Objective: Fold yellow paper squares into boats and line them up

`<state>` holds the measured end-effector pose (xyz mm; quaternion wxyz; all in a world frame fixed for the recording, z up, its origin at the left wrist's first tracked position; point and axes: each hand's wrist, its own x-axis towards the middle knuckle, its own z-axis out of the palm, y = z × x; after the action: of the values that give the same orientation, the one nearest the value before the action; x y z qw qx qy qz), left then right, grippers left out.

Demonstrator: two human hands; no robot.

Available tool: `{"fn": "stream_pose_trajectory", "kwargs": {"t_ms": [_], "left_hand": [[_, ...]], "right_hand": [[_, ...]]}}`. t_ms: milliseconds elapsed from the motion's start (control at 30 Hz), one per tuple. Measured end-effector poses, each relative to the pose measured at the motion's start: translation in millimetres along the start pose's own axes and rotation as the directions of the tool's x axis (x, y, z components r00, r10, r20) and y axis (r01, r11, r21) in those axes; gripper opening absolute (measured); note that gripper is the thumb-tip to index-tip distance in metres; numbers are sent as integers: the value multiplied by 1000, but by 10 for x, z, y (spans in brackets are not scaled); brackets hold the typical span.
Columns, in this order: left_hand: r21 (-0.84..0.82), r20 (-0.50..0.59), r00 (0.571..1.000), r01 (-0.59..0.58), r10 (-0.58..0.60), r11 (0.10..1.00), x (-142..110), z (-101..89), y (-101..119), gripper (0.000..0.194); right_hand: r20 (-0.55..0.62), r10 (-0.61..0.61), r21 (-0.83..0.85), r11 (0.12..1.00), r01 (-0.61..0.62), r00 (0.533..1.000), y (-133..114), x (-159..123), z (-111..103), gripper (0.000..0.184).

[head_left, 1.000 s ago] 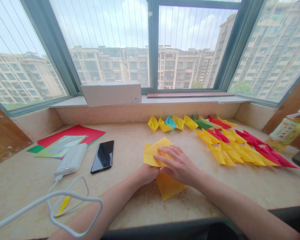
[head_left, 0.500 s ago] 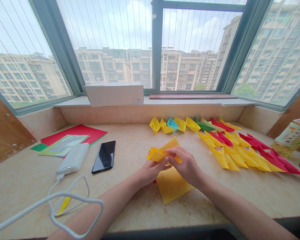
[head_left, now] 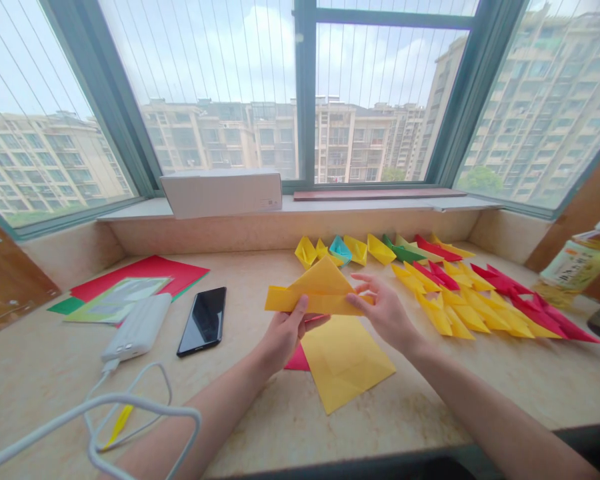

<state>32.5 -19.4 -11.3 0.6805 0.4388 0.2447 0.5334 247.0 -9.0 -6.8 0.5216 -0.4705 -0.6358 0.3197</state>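
Paper (head_left: 321, 285), folded and yellow, I hold remotely above a flat yellow sheet (head_left: 347, 367), left hand (head_left: 286, 330) clamped on the fold's lower edge, right hand (head_left: 387, 310) pinching its right end, apparently bracing it level.

Bottle label (head_left: 574, 268) illegible, print (head_left: 269, 202) on white box (head_left: 215, 195) too small
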Motion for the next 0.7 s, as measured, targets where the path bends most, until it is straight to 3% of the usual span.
{"fn": "stream_pose_trajectory", "kwargs": {"t_ms": [133, 233, 367, 467, 600, 700], "left_hand": [[70, 45, 997, 59, -62, 996, -27, -8, -15, 48], [132, -14, 994, 107, -106, 986, -8, -15, -27, 52], [46, -151, 988, 48, -41, 998, 51, -13, -11, 46], [-41, -209, 978, -8, -1, 999, 86, -19, 23, 45], [-90, -190, 982, -14, -3, 996, 89, -29, 37, 46], [-106, -154, 988, -26, 9, 994, 65, -14, 30, 47]], "right_hand": [[-33, -28, 44, 999, 30, 999, 48, 17, 22, 50], [-39, -75, 56, 995, 77, 996, 80, 8, 53, 50], [-85, -98, 81, 991, 104, 992, 88, -8, 83, 55], [-149, -120, 52, 990, 129, 981, 86, -9, 78, 47], [-120, -79, 115, 989, 93, 990, 94, -4, 83, 34], [-117, -65, 225, 970, 90, 991, 86, 0, 98, 38]]}}
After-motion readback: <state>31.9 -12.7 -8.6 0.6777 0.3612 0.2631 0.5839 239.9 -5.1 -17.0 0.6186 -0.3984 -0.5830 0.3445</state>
